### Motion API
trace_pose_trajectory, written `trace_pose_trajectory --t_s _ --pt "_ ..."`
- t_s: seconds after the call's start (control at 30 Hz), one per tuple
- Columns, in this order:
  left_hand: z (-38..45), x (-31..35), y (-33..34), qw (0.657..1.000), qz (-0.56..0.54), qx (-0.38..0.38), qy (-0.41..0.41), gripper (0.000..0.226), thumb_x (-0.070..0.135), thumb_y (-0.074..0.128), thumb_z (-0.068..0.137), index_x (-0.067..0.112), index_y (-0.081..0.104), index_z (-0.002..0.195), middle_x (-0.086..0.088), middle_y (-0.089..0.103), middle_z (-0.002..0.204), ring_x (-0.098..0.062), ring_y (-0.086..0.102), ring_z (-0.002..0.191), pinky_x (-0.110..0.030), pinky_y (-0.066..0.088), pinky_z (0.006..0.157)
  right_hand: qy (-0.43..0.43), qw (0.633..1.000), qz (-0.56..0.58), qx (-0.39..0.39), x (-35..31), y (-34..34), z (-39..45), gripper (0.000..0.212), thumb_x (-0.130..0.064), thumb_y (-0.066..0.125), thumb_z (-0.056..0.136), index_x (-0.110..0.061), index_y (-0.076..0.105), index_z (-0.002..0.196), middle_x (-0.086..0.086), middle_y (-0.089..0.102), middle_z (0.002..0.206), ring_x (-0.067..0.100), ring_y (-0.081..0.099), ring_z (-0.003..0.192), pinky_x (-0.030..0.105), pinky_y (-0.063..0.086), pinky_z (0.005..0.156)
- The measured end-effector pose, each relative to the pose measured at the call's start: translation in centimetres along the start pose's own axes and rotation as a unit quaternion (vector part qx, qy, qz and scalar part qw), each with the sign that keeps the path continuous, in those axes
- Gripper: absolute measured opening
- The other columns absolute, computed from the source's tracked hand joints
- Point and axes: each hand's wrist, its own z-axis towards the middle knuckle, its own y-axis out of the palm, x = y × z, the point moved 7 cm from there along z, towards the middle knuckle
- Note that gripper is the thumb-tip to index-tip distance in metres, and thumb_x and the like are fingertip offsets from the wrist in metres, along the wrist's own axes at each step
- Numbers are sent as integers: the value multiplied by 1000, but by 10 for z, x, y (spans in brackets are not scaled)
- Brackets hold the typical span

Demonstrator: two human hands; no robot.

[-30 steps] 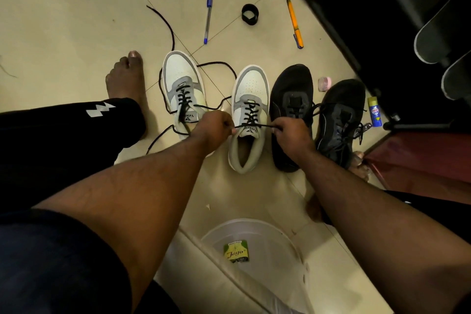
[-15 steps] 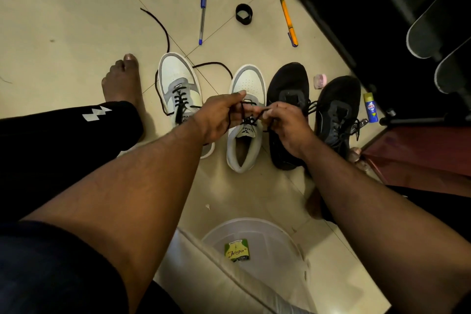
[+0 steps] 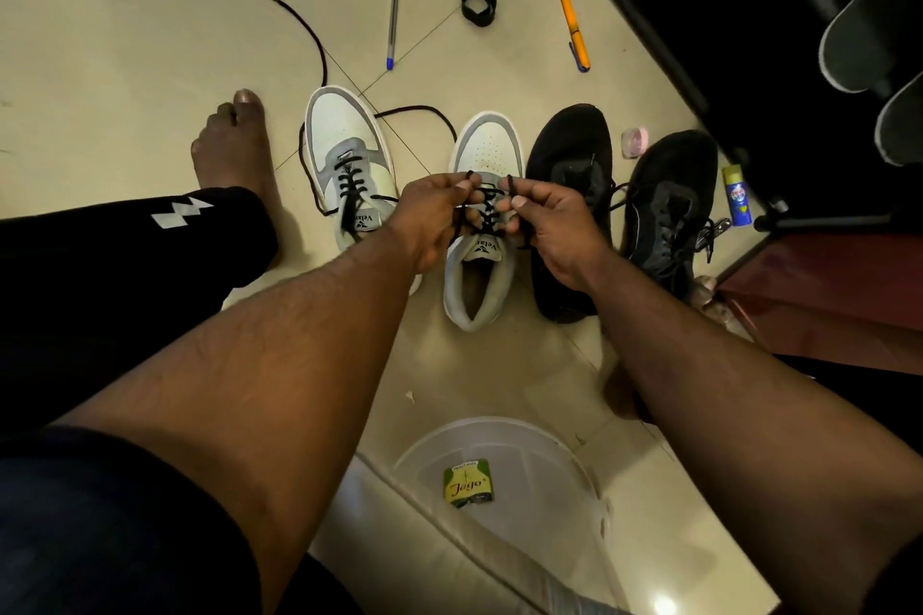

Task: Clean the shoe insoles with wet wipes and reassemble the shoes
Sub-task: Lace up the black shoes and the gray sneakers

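Fingers (image 3: 462, 187) of the left hand (image 3: 429, 220) pinched the thin black shoelace (image 3: 487, 210) of the white and grey sneaker with the open mouth (image 3: 482, 235). Fingers of the right hand (image 3: 554, 225) pinched the same lace from the other side. That sneaker sat on the cream tiled floor (image 3: 125, 40). Its matching white and grey sneaker (image 3: 344, 165) stood just left of it, and two black mesh shoes (image 3: 569, 195) stood just right of it.
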Motion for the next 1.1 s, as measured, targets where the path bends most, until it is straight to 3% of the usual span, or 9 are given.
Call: trace_pose_trajectory --t_s 0.2,0.37,0.47,0.53,0.7,0.8,0.9,1.0,1.1 --pt "-3 -3 -14 999 28 39 4 20 8 50 102 -1 62 114 -6 54 73 -13 48 56 -30 56 65 2 991 -134 -1 -3 -15 10 31 5 47 96 6 57 126 6 66 86 8 56 61 19 53 68" --pt "1 8 -2 978 201 -27 40 26 -8 53 92 1 64 114 -14 66 93 -14 56 63 -28 56 64 -10 987 -131 -90 -27 1 10 22 5 59 90 -12 51 101 14 72 82 23 66 66 35 56 72" --pt "-1 13 9 951 290 -78 75 29 -12 54 90 9 49 110 -14 66 86 -20 64 77 -30 52 68 23 980 -141 -141 -26 5 4 49 8 59 88 -11 45 130 16 72 85 18 70 69 31 58 72" --pt "-3 16 16 919 365 -107 102 32 -12 52 91 12 40 108 -11 66 81 -15 63 73 -23 48 62 51 977 -129 -164 -21 5 1 60 9 59 88 -11 41 141 13 73 87 14 71 73 26 58 70" --pt "-5 23 28 849 487 -156 132 31 -9 54 92 13 41 110 -7 61 79 -12 57 67 -19 48 59 35 975 -139 -168 -18 3 -3 16 6 60 88 7 63 104 5 75 83 14 72 74 23 58 68" --pt "-6 24 30 869 451 -178 103 32 -6 64 89 10 50 113 -7 63 81 -14 61 71 -21 51 60 13 989 -97 -112 -16 -2 0 4 6 64 86 3 62 87 7 73 72 17 70 63 30 58 63" --pt "-8 25 27 908 370 -170 94 19 6 71 89 10 61 105 -4 64 79 -8 58 61 -19 42 49 -5 993 -106 -53 -13 -7 3 16 -2 72 81 -9 59 74 12 69 74 20 69 60 34 57 63" --pt "-1 21 16 930 336 -81 126 10 8 66 93 13 63 85 -3 60 70 -5 51 50 -19 38 44 -23 994 -104 -27 -9 -6 4 15 4 69 82 -4 57 78 13 64 77 17 68 61 28 58 62" --pt "6 8 6 965 252 0 73 11 13 63 96 2 65 98 -10 58 74 -11 46 50 -18 35 39 -78 986 -146 24 -14 -4 3 22 5 70 80 -11 57 74 3 57 80 12 61 71 23 55 68"
